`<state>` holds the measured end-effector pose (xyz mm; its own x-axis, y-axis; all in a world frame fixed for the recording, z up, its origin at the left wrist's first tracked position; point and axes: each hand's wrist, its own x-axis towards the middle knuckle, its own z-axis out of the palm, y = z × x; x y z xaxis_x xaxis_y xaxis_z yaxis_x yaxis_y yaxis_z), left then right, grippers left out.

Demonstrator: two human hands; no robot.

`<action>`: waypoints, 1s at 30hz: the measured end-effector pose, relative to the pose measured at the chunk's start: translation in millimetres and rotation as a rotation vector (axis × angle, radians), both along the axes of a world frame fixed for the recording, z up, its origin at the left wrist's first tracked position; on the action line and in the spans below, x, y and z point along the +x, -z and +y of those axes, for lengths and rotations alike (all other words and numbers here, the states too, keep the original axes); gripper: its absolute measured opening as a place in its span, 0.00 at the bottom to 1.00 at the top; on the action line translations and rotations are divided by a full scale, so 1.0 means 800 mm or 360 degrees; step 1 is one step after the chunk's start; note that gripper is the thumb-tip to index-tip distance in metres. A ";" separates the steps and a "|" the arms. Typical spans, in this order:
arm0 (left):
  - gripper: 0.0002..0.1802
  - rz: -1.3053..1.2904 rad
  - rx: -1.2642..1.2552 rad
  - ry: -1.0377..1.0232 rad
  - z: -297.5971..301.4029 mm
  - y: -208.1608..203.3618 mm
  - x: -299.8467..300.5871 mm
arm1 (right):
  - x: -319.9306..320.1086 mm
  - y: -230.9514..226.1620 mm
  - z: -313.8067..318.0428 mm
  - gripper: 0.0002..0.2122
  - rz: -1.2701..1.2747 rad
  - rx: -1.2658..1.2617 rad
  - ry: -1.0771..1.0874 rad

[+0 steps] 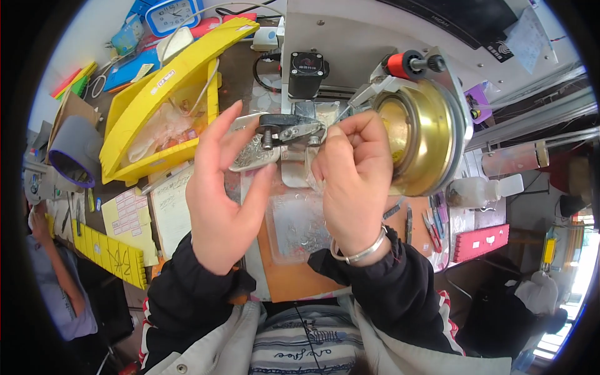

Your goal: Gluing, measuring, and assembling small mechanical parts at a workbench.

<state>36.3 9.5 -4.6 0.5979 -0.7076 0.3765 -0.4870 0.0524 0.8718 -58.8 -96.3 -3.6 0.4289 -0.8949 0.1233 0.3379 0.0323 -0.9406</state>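
Fixture [301, 132], metal, stands between left hand [223, 203] and right hand [353, 181]; judged stiff and slippery, best held by its black arm [284, 119]. Left grip: wide. Right grip: narrow, pinched; whether it holds anything cannot be told.

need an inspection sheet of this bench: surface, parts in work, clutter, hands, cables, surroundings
Surface: orange-brown board at the near edge, bearing a clear tray of small metal pieces
Work things: black-and-metal fixture between the hands; white dish of small metal bits beside it
Clutter: yellow bin at left; red-handled pliers and pink block at right
Left hand: thumb and fingers apart, near the dish and fixture
Right hand: fingers curled in at the fixture; anything pinched is too small to tell
Cables: black cable looped beside a black motor-like block
Surroundings: gold-coloured drum at right; blue clock upper left; another person's hand far left
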 end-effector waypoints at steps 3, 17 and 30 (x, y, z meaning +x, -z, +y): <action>0.38 -0.0018 0.0105 0.0037 0.000 0.010 0.001 | -0.004 -0.004 0.002 0.01 0.0011 0.0015 -0.0014; 0.36 0.0413 0.0175 0.0429 0.002 0.037 0.004 | -0.011 -0.007 0.008 0.04 -0.0112 0.0319 -0.0091; 0.34 0.0164 0.0228 0.0370 -0.002 0.032 0.008 | -0.062 0.012 0.023 0.08 -0.0129 0.0836 -0.0484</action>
<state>42.7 7.9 -30.0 0.4433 -0.8717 0.2086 -0.3846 0.0253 0.9227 -108.4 -77.5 -13.3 0.6822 -0.6840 -0.2584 0.3108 0.5912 -0.7443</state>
